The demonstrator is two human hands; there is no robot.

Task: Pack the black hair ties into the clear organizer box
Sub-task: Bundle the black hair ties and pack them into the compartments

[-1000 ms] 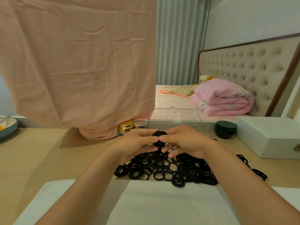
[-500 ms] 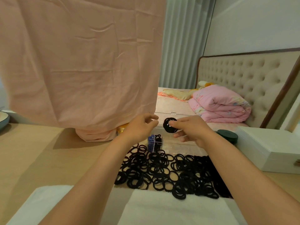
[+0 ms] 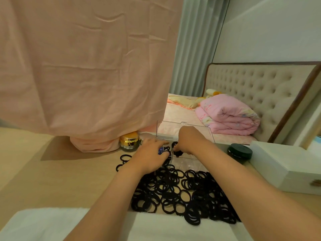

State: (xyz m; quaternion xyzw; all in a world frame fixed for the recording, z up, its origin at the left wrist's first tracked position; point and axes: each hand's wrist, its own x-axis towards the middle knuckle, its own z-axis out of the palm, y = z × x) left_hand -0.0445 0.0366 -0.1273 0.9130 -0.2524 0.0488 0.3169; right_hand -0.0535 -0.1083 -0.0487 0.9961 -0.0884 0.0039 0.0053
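**A:** Peach cloth (image 3: 83,66) hangs over the far left. What sits at its foot?

**B:** A gold jar (image 3: 129,142) stands on the wooden table (image 3: 52,171), just right of the cloth's bunched hem. A few loose ties (image 3: 124,158) lie near it.

**A:** And the left hand (image 3: 151,155)?

**B:** It is palm down with relaxed fingers laid over the left end of the clear organizer box (image 3: 191,162). They gather nothing up. Under the fingertips a compartment shows something blue (image 3: 160,151) and some black ties.

**A:** Is the box open?

**B:** Yes, its lid (image 3: 166,131) stands up along the far side.

**A:** The right hand (image 3: 191,140)?

**B:** Its knuckles are up and its fingers curl downward, pinching a small bunch of ties (image 3: 177,153) in a compartment just right of the left fingertips. I cannot tell whether the bunch touches the bottom.

**A:** Where are the rest?

**B:** The black hair ties (image 3: 182,193) lie in a heap on the table between the box and the white towel (image 3: 43,225) at the near edge. They are under both forearms, and the nearest ones overlap the towel.

**A:** Further right?

**B:** A dark green jar (image 3: 240,151) sits near the box's right end, then a white case (image 3: 284,169). Far behind is a bed with a folded pink quilt (image 3: 227,115) and a tufted headboard (image 3: 251,87).
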